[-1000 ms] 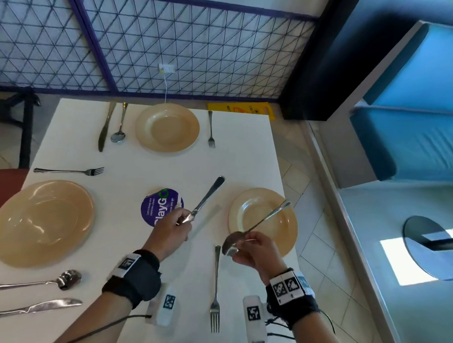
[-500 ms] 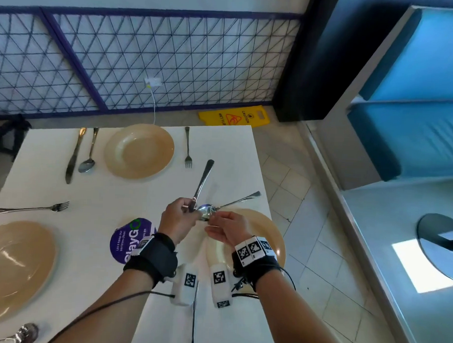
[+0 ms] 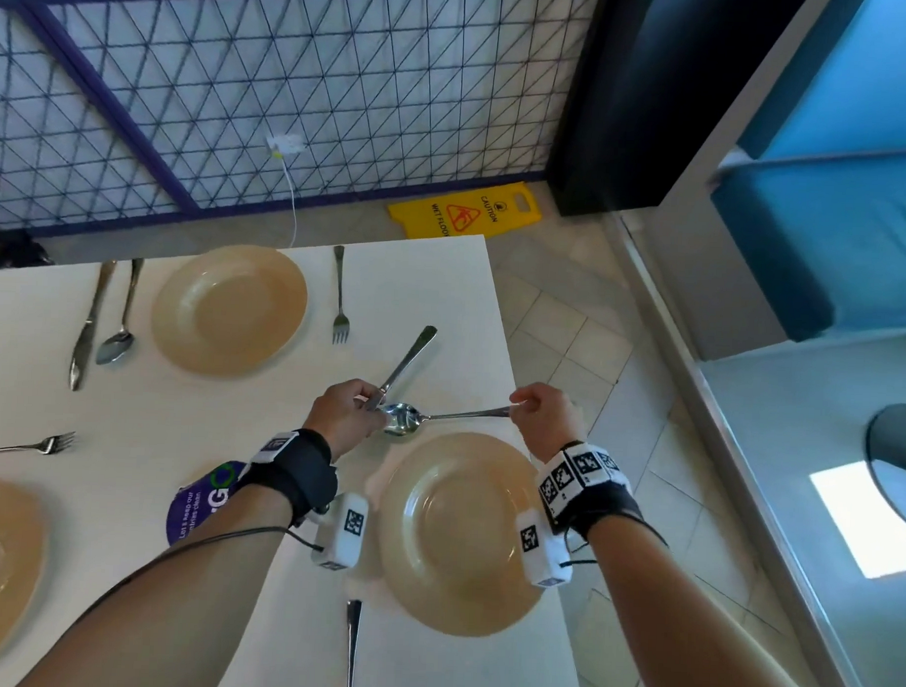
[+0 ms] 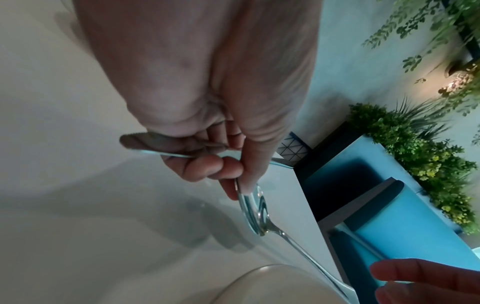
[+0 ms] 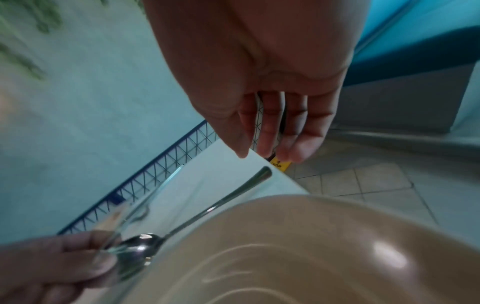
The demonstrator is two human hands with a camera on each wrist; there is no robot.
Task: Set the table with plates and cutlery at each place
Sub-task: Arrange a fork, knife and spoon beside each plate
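Steel spoon (image 3: 402, 419) bowl pinched by left hand (image 3: 343, 414) fingers (image 4: 228, 164), w/ knife (image 3: 403, 367), handle free.

The table (image 3: 442, 302) has bare top between the far plate (image 3: 228, 309) with its fork (image 3: 340, 308) and the near plate (image 3: 459, 533) by the right edge. The spoon (image 3: 438, 417) and knife (image 3: 404, 364), both held up there, crowd that gap.

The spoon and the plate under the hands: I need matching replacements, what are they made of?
Spoon: apparently polished steel; its bowl mirrors its surroundings. Plate: glossy beige, probably glazed ceramic, possibly melamine; bright highlights show on its surface.
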